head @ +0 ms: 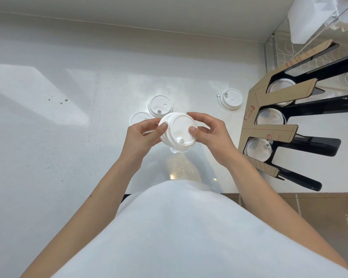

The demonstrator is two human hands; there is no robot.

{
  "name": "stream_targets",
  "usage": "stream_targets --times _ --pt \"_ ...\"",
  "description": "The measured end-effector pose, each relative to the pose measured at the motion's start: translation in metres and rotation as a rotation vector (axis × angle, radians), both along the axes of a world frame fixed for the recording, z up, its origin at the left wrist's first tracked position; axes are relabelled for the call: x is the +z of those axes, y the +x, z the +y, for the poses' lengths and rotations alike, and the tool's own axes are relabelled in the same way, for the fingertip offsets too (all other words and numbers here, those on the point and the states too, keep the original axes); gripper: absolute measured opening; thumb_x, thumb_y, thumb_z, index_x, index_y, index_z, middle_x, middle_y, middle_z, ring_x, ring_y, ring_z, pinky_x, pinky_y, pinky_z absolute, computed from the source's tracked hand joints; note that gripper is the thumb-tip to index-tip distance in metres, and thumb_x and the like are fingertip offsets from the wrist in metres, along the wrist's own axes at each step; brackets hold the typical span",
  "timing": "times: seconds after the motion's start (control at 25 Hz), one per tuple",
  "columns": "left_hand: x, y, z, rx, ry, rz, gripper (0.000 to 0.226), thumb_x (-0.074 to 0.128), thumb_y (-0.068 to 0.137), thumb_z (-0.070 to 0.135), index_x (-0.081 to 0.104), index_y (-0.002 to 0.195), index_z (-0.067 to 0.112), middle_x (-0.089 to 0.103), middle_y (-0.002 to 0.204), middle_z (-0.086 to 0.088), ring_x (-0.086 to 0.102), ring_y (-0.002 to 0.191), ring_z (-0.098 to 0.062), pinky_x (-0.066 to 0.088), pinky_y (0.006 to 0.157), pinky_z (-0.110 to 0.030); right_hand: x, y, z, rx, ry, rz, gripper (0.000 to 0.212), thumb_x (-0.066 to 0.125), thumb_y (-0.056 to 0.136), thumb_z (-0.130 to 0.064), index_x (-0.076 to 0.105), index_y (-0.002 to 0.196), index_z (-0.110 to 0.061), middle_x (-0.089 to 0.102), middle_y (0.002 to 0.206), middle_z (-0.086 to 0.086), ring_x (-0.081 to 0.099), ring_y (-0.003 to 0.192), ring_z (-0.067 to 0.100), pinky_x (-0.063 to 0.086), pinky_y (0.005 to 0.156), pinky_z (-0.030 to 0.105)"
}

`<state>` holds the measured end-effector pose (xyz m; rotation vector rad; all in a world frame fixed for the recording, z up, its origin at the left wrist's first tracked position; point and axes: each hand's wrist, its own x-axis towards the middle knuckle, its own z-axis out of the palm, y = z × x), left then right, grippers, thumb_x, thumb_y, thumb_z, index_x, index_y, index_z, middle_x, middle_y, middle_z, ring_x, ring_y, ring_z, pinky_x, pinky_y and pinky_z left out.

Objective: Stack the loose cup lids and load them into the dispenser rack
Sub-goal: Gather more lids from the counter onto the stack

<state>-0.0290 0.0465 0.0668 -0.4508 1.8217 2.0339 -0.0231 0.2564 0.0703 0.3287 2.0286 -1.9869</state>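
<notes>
1. White speckled countertop (68, 137) fills most of the view, running back to a pale wall, with the person's white top in the foreground.
2. Both hands hold a small stack of lids (177, 132) in the air above the counter, roughly at the middle of the picture.
3. The left hand (143, 135) has its thumb on the stack's top face and its fingers curled under the left edge; the right hand (211, 135) pinches the right rim with its thumb on top, the other fingers loosely spread.
4. The step in hand looks like gathering: the stack is being squared up, with lids left to collect.
5. Three loose lids lie on the counter: one (160, 106) just behind the stack, one (139, 118) partly hidden by the left hand, and one (230, 99) further right, near the rack.
6. The dispenser rack (269, 129) stands at the right, with black slots faced in brown card; each of three slots already shows a white lid at its mouth.
7. The next move probably calls for freeing one hand to pick up a loose lid and nest it with its spout aligned.
</notes>
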Motion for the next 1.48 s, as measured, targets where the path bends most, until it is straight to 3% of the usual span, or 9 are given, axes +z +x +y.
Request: stream_targets --times 0.12,0.28,0.48,0.76,1.04,1.28,1.48 --pt "0.0044 -0.0003 0.0017 -0.005 0.004 0.003 0.031 0.079 0.087 0.018 0.075 0.117 0.010 0.074 0.115 -0.012 0.074 0.096 -0.008 0.060 0.093 -0.034 0.0013 -0.0003 -0.0020 0.009 0.027 0.023 0.041 0.065 0.092 -0.001 0.062 0.131 -0.011 0.067 0.119 0.004 0.066 0.086 0.016 0.055 0.077 0.025" --pt "0.0087 -0.0008 0.0016 0.003 0.039 -0.031 0.019 0.076 0.088 0.010 0.075 0.105 0.019 0.071 0.096 0.000 0.074 0.088 -0.006 0.060 0.095 -0.033 0.0005 -0.0011 -0.0032 -0.073 0.059 0.004 0.038 0.072 0.089 -0.007 0.064 0.125 -0.016 0.063 0.109 0.001 0.068 0.079 0.013 0.056 0.075 0.027" --pt "0.0070 0.0009 0.0037 -0.001 0.016 -0.029 0.035 0.077 0.088 0.017 0.071 0.120 0.006 0.073 0.105 -0.001 0.074 0.089 0.001 0.059 0.096 -0.035 0.0003 -0.0002 -0.0054 -0.127 0.078 -0.004 0.028 0.076 0.085 -0.009 0.068 0.111 -0.009 0.069 0.104 -0.002 0.069 0.081 0.016 0.055 0.071 0.026" --pt "0.0038 -0.0012 0.0043 -0.016 0.024 -0.038 0.034 0.076 0.087 0.006 0.071 0.121 0.002 0.073 0.110 -0.013 0.076 0.091 -0.007 0.060 0.095 -0.037 -0.0016 -0.0008 -0.0075 -0.202 0.117 -0.011 0.027 0.080 0.083 -0.016 0.067 0.106 -0.009 0.070 0.107 0.005 0.072 0.083 0.015 0.060 0.076 0.034" --pt "0.0015 -0.0018 -0.0001 0.016 0.020 -0.038 0.034 0.071 0.089 -0.001 0.070 0.123 0.001 0.070 0.117 -0.018 0.073 0.105 -0.022 0.061 0.092 -0.033 0.0030 0.0000 -0.0060 -0.119 0.018 -0.013 0.033 0.077 0.084 -0.009 0.068 0.116 -0.009 0.070 0.116 0.005 0.074 0.094 0.016 0.055 0.077 0.021" --pt "0.0010 -0.0019 -0.0012 0.030 0.025 -0.035 0.035 0.073 0.087 -0.001 0.070 0.122 0.001 0.070 0.111 -0.015 0.073 0.099 -0.017 0.060 0.095 -0.035 0.0002 0.0006 -0.0065 -0.119 0.015 -0.006 0.036 0.076 0.084 -0.004 0.067 0.119 -0.008 0.068 0.120 0.012 0.073 0.093 0.017 0.055 0.077 0.021" --pt "-0.0001 -0.0013 0.0007 0.041 0.007 -0.042 0.037 0.074 0.086 0.000 0.069 0.123 0.001 0.068 0.109 -0.013 0.071 0.102 -0.018 0.058 0.098 -0.037 -0.0024 -0.0001 -0.0055 -0.144 0.049 -0.008 0.035 0.077 0.083 -0.006 0.068 0.116 -0.007 0.070 0.118 0.008 0.073 0.090 0.017 0.057 0.078 0.025"
